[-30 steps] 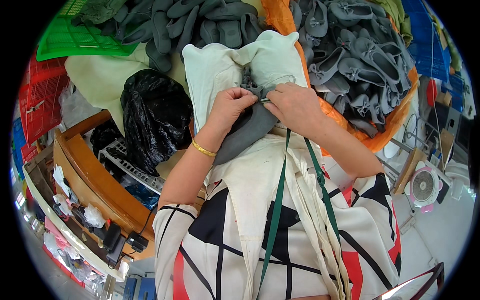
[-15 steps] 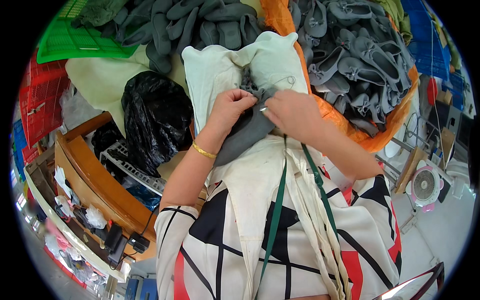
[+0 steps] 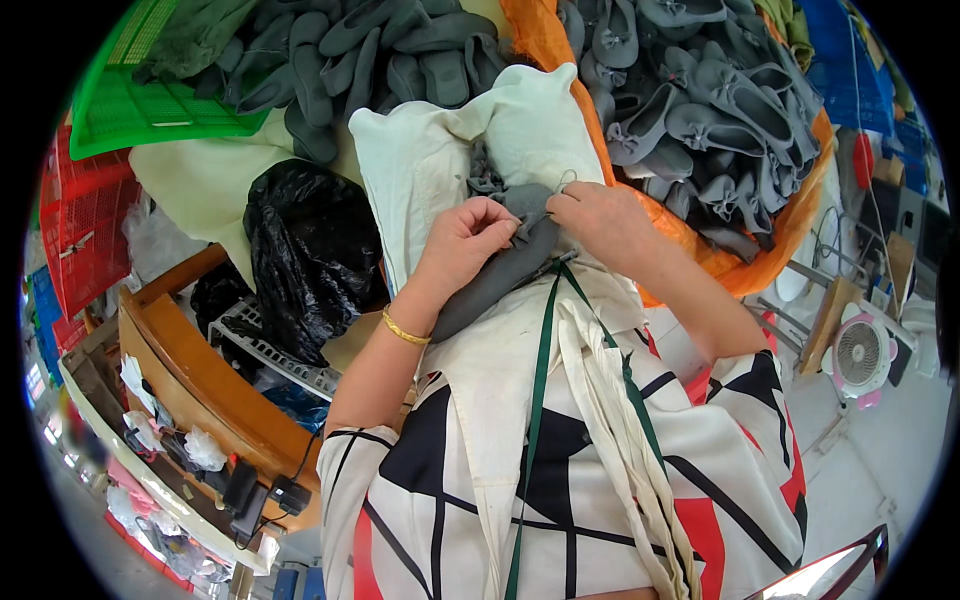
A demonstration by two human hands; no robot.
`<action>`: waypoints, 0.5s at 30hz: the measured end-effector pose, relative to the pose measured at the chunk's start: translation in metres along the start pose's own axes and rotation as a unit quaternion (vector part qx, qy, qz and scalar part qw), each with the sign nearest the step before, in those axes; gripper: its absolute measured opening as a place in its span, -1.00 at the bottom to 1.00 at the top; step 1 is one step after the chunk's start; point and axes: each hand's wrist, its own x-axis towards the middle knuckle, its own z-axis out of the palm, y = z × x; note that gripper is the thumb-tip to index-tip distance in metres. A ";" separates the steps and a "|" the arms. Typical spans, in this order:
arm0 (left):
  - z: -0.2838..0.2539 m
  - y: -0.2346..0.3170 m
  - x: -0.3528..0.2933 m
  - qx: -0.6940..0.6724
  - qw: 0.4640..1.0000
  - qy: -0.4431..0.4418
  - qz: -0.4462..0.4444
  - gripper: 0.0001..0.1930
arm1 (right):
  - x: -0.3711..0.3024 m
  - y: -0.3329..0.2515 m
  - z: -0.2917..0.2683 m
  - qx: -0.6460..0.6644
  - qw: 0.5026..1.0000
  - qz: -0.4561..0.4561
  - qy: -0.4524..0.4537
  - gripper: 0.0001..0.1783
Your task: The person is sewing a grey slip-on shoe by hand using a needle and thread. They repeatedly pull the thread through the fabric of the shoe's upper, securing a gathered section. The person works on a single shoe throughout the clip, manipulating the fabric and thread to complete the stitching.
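From the left hand (image 3: 463, 242), the grey shoe (image 3: 495, 285) lies toward four o'clock, long axis seven to one. That nearer hand seemingly pinches its bow (image 3: 526, 222); the right hand's (image 3: 606, 222) grip I can't tell.

This looks like a shoe workshop. Grey shoes (image 3: 745, 105) fill an orange sack (image 3: 755, 278); more lie heaped beside a green crate (image 3: 150, 128).

- A dark-grey, slipper-shaped fabric shoe (image 3: 490, 295) is supported by a spread whitish cloth apron (image 3: 545, 125).
- Grey bow-trimmed shoes (image 3: 735, 125) are heaped in an orange plastic sack (image 3: 690, 257).
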 end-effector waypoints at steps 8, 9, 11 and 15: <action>0.001 0.005 0.002 -0.036 0.998 0.046 -0.038 -0.90 | -0.029 0.031 -0.005 0.101 0.993 0.058 -0.002 -0.85; 0.002 0.005 0.002 -0.035 0.997 0.049 -0.038 -0.90 | -0.032 0.035 -0.011 0.156 0.985 0.078 0.017 -0.87; 0.004 0.006 0.001 -0.032 0.997 0.055 -0.038 -0.90 | -0.041 0.043 -0.023 0.347 0.920 0.179 0.043 -0.88; 0.007 0.004 -0.003 -0.008 0.997 0.077 -0.025 -0.91 | -0.062 0.062 -0.033 0.715 0.599 0.323 0.160 -0.86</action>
